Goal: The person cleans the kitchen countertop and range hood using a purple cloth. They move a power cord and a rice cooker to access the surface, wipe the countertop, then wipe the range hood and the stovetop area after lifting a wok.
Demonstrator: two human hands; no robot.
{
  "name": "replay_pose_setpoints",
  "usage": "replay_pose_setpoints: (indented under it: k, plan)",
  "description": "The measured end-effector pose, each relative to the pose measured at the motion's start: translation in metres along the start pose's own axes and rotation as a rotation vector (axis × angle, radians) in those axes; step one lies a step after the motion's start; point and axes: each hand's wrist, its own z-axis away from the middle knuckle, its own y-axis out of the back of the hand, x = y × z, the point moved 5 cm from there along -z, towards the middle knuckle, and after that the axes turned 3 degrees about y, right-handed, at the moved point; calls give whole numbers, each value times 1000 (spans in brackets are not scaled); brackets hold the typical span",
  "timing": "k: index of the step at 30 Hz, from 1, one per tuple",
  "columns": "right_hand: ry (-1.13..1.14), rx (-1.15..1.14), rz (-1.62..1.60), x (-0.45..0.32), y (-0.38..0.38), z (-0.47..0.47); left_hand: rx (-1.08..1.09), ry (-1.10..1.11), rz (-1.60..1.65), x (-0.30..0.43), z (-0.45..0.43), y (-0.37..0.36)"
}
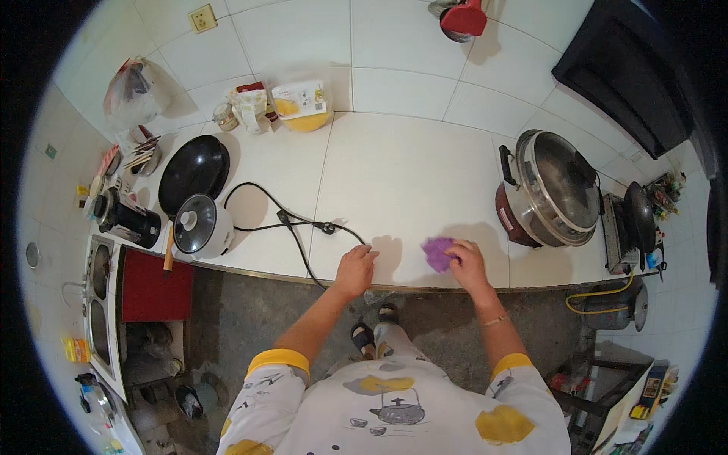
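My left hand (354, 269) is at the counter's front edge, fingers curled over a black power cord (269, 196), which disappears beneath them. Part of that cord drops over the front edge, and its plug (327, 228) lies on the countertop to the hand's upper left. The cord loops beside a small white electric pot (195, 224) with a glass lid. To the right, my right hand (467, 263) grips a crumpled purple cloth (438, 254) on the white tiled countertop (398, 165). The cloth is slightly blurred.
A black wok (194, 173) and a black kettle-like appliance (128, 219) stand at left. Food packets (301, 108) lean on the back wall. A large lidded steamer pot (554, 187) stands at right, before a gas stove (619, 233). A wooden handle (168, 248) juts past the counter edge.
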Motion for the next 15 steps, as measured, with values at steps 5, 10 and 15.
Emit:
replay_pose_setpoints:
  k: [5,10,15]
  plan:
    - [-77,-422,289,-10,-53,-1,25,38,-73,23,-9,-26]
    - [-62,-353,267,20,-91,28,-263,-66,-124,57,-40,-90]
    - [-15,-294,227,75,-86,-45,-292,157,-345,43,-118,-132]
